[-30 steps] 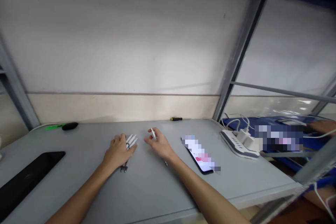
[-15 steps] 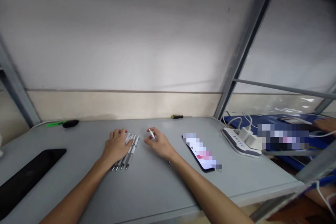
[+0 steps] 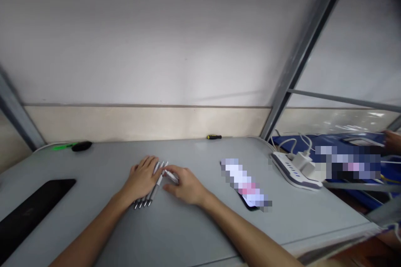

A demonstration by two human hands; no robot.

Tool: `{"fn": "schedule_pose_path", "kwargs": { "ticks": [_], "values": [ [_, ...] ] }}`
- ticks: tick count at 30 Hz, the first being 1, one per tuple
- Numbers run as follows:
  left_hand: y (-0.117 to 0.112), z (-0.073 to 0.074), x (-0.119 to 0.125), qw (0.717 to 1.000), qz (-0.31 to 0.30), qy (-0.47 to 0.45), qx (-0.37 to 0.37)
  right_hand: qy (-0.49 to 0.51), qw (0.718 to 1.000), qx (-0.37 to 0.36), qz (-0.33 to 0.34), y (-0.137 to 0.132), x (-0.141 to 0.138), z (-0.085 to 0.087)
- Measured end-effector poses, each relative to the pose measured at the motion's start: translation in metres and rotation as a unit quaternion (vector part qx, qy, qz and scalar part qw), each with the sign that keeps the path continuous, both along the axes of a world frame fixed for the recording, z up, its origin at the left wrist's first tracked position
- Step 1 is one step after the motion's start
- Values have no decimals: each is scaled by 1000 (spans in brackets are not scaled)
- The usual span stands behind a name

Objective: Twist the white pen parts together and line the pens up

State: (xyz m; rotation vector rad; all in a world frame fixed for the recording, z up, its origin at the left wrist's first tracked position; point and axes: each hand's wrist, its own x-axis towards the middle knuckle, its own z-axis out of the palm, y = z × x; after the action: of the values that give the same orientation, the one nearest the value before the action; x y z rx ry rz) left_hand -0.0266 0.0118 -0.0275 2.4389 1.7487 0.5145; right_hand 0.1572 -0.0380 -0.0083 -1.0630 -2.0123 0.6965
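Several silver-grey pens [image 3: 153, 197] lie side by side on the grey desk [image 3: 175, 238], tips toward me. My left hand [image 3: 144, 178] lies over them, fingers along the far left side and thumb at the right one, holding them together; their middles are partly hidden. Just right of the row, my right hand [image 3: 186, 184] pinches another pen [image 3: 171, 176] with a white upper part, its other end hidden by the hand. The right fingertips are close to the left thumb; whether they touch cannot be made out.
A lit phone [image 3: 242, 183] lies right of my right hand, near a white power strip [image 3: 296, 171] with chargers. A black tablet-like slab [image 3: 34, 212] is at left. A small yellow-black screwdriver [image 3: 214, 137] lies by the wall. Another person's hand [image 3: 393, 142] shows far right.
My right hand has moved left and slightly nearer to me with its pen, up to the row. The left hand has stayed on the pens. The camera view has shifted a little.
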Motion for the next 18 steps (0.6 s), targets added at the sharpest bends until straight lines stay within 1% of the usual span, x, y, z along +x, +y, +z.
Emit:
{"fn": "schedule_pose_path", "kwargs": {
  "ticks": [5,8,13,18],
  "values": [
    [-2,9,-3,999,13,-30,-17,-5,1000,-16,-3,-1,0,0],
    [4,11,-12,998,-7,-63,-19,5,1000,-9,-12,-1,-1,-1],
    [15,5,-26,992,-75,-105,-9,-5,1000,-7,27,-1,-2,-1],
    [13,0,-22,989,-93,-114,0,-8,999,-17,44,1,-3,3]
  ]
}}
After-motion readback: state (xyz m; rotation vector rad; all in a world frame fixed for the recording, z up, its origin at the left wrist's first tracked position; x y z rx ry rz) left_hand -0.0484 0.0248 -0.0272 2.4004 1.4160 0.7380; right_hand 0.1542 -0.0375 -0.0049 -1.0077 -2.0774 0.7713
